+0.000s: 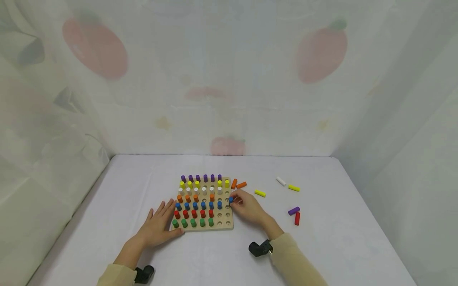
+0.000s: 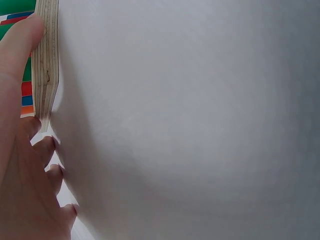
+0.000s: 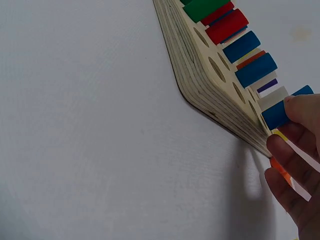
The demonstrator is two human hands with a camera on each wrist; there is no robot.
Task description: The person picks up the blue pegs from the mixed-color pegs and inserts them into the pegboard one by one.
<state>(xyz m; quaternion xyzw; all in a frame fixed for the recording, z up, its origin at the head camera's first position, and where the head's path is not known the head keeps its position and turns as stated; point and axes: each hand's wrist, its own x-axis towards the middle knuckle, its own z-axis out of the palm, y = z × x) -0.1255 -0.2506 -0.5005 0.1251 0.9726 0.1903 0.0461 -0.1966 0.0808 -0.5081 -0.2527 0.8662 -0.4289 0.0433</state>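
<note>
A light wooden peg board [image 1: 224,227] lies on the table with rows of purple, yellow, white, orange, blue, red and green pegs standing in it. Between thumb and fingertips, my right hand [image 1: 250,206] pinches a blue peg [image 1: 231,199] above the board's right edge. The right wrist view shows this blue peg [image 3: 275,116] tilted, close to the holes; whether its lower end is inside one cannot be told. My left hand [image 1: 154,228] lies spread at the board's left side, and in the left wrist view its thumb [image 2: 34,30] touches the board's edge [image 2: 47,65].
Two orange pegs [image 1: 241,185] lie beyond the board's upper right corner. Farther right are a white peg [image 1: 280,181], two yellow pegs [image 1: 260,193], a purple peg [image 1: 294,211] and a red peg [image 1: 297,218]. Curtains surround the white table [image 1: 340,246].
</note>
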